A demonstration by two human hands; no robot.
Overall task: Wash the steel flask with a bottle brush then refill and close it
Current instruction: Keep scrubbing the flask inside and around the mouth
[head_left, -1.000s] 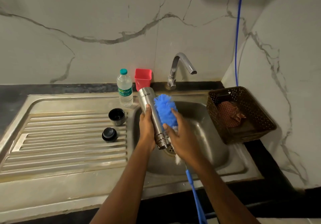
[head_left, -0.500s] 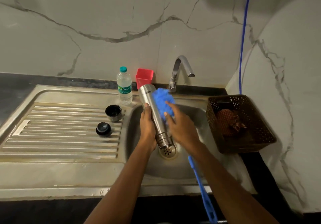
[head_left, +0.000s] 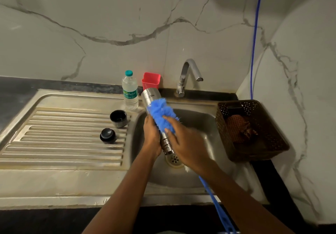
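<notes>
I am holding the steel flask (head_left: 150, 97) upside down over the sink (head_left: 201, 124), base pointing far and slightly left, threaded mouth pointing near, just above the drain (head_left: 174, 159). Its long axis is running steeply from far-left to near-right, between my two hands. My left hand (head_left: 151, 134) is wrapping round the lower body from the left side, fingers curled on the smooth brushed metal. My right hand (head_left: 185, 143) is clasping the fluffy blue head of the bottle brush (head_left: 161, 114) and pressing it against the right side of the flask's barrel; the thin blue handle is trailing near and right, under my wrist. The head is on the outside wall, not in the mouth. In my judgement the outside is being scrubbed, and any stroke should follow the barrel's length; the right hand is the one placed to make it, while the left only steadies. The wet steel is likely slippery. On the ribbed drainboard (head_left: 63, 134) to the left, the black cup lid (head_left: 118, 118) is standing open side up and the round black stopper (head_left: 107, 135) is sitting near it, both apart from the flask. A clear plastic water bottle (head_left: 130, 92) is standing beyond them, by the far rim.
</notes>
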